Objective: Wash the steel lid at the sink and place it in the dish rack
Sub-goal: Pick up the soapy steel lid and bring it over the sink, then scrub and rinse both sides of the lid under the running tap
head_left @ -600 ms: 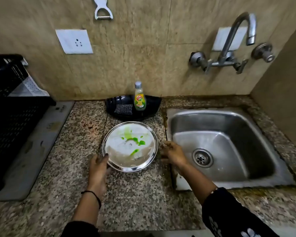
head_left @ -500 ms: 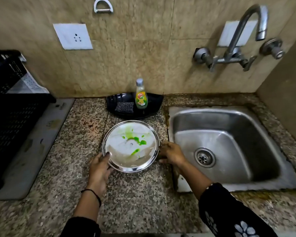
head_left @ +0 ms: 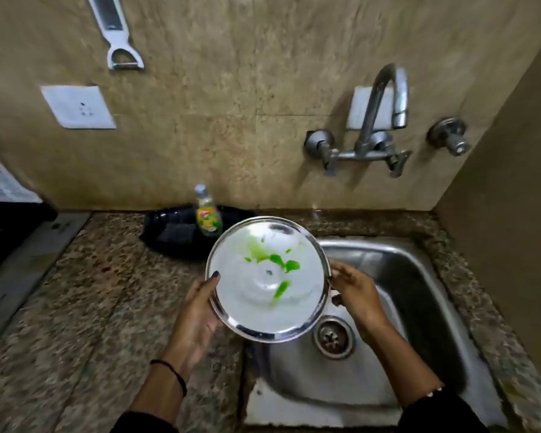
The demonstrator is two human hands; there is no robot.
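- My left hand [head_left: 197, 317] and right hand [head_left: 356, 295] grip the steel lid [head_left: 267, 278] by its rim.
- Green soap smears it, above the sink [head_left: 419, 307].

The round steel lid [head_left: 267, 279], smeared with green soap toward one o'clock, is hovering tilted over the sink's [head_left: 419, 276] nine o'clock edge.

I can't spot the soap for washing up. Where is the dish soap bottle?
In the head view, the dish soap bottle stands upright in a black tray against the back wall, left of the sink, just behind the steel lid.
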